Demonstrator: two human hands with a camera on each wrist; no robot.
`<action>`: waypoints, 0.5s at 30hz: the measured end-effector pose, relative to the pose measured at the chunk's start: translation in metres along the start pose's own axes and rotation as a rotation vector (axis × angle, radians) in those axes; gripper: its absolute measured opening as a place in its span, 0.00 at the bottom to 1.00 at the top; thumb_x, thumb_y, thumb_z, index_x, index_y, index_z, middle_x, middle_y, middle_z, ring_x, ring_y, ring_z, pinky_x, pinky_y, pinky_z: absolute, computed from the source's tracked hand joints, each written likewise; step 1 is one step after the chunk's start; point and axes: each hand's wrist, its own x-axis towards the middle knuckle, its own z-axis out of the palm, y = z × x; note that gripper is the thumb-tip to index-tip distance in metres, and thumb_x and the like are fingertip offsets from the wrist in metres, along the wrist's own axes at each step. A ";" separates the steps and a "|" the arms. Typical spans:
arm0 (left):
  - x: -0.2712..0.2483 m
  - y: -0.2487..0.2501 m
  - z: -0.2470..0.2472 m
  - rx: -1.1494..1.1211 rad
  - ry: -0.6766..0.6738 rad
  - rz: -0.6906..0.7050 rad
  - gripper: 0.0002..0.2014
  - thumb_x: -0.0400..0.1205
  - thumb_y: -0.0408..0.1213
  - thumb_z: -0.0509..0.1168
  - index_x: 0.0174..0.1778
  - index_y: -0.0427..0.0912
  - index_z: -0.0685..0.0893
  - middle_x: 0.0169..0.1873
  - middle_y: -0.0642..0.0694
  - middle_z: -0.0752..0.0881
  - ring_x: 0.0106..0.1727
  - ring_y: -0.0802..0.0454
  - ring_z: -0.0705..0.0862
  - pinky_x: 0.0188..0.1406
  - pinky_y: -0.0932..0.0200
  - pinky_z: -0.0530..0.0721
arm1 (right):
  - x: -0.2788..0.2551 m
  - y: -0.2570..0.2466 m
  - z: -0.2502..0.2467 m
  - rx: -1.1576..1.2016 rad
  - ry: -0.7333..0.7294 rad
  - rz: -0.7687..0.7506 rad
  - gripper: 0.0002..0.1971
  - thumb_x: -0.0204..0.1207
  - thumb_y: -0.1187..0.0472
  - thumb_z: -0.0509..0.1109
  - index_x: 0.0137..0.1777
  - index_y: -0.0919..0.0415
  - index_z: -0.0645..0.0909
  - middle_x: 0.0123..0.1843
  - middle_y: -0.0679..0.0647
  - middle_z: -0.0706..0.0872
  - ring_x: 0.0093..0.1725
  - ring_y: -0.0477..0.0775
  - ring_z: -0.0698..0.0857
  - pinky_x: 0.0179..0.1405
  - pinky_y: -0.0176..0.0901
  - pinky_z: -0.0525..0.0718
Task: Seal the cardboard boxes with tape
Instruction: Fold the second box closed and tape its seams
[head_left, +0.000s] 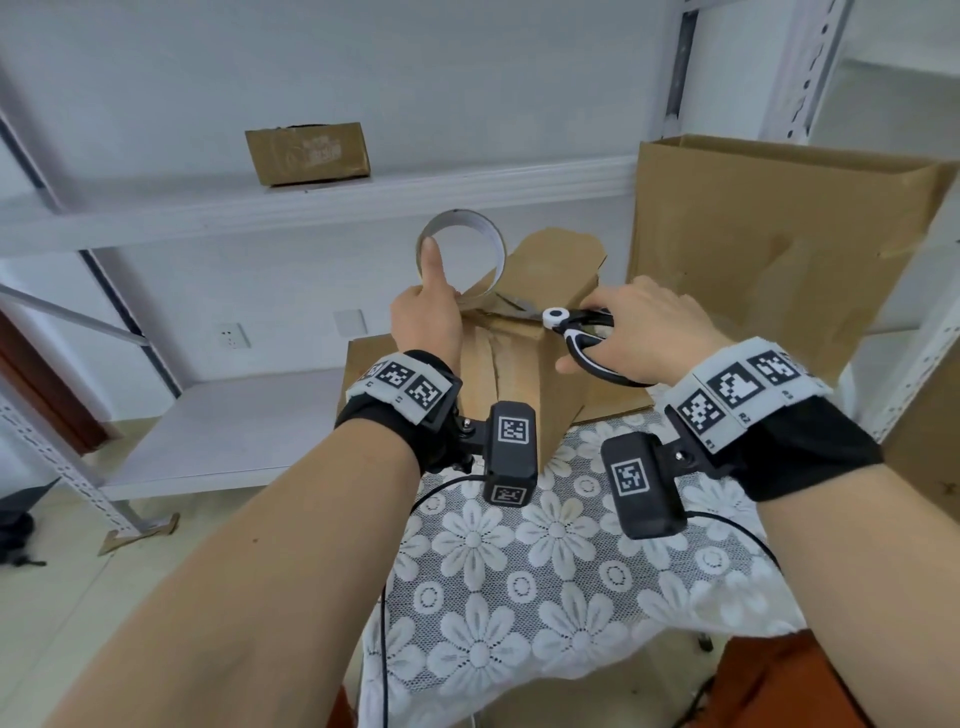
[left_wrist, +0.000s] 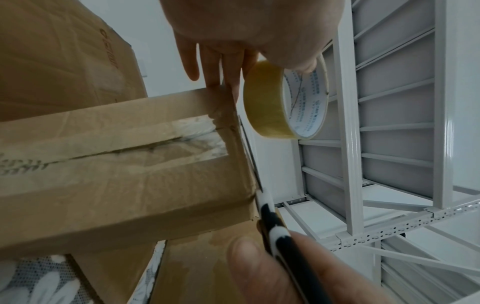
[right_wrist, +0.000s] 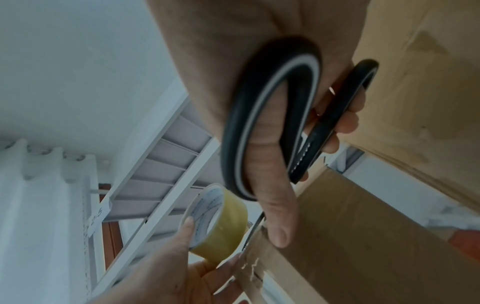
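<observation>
a: fig. 1, cutting the strip. where does everything sit?

b: the box (head_left: 511, 358) stands on the lace cloth (head_left: 545, 561) at centre. the left hand (head_left: 428, 312) holds the tape roll (head_left: 461, 254) at the box's 11 o'clock, thumb up inside the core, fingers straight along the box's far end. the right hand (head_left: 631, 332), at 2 o'clock, has its fingers curled through the scissors (head_left: 576, 327) handles, blades pointing toward 10 o'clock at the strip between roll and box.

a: how is the cut done well?

b: by my reading: keep the roll pulled away so the strip stays taut, set the blades square across it close to the roll, then close them in one stroke. slack tape would likely fold onto itself.

a: and after?

b: press the loose tail down the box's end. the centre seam already looks taped.
</observation>
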 end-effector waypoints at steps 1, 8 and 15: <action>-0.001 -0.001 0.000 -0.002 -0.001 -0.007 0.31 0.85 0.66 0.50 0.43 0.41 0.86 0.36 0.51 0.83 0.37 0.54 0.79 0.37 0.57 0.73 | 0.001 0.002 0.001 0.033 -0.011 0.011 0.32 0.68 0.34 0.72 0.69 0.46 0.75 0.59 0.54 0.78 0.62 0.60 0.78 0.54 0.51 0.71; -0.003 -0.009 0.002 -0.060 0.008 -0.044 0.30 0.84 0.66 0.53 0.32 0.43 0.80 0.35 0.48 0.83 0.45 0.46 0.84 0.53 0.50 0.82 | 0.006 0.005 0.016 -0.091 0.111 0.078 0.37 0.66 0.28 0.68 0.73 0.44 0.70 0.65 0.61 0.73 0.67 0.64 0.71 0.63 0.56 0.66; -0.005 -0.012 0.001 -0.151 0.002 -0.046 0.31 0.85 0.64 0.52 0.28 0.42 0.77 0.32 0.47 0.82 0.44 0.42 0.85 0.61 0.40 0.83 | 0.009 0.009 0.025 -0.011 0.047 0.140 0.38 0.67 0.25 0.63 0.70 0.48 0.71 0.64 0.61 0.73 0.66 0.65 0.73 0.63 0.60 0.68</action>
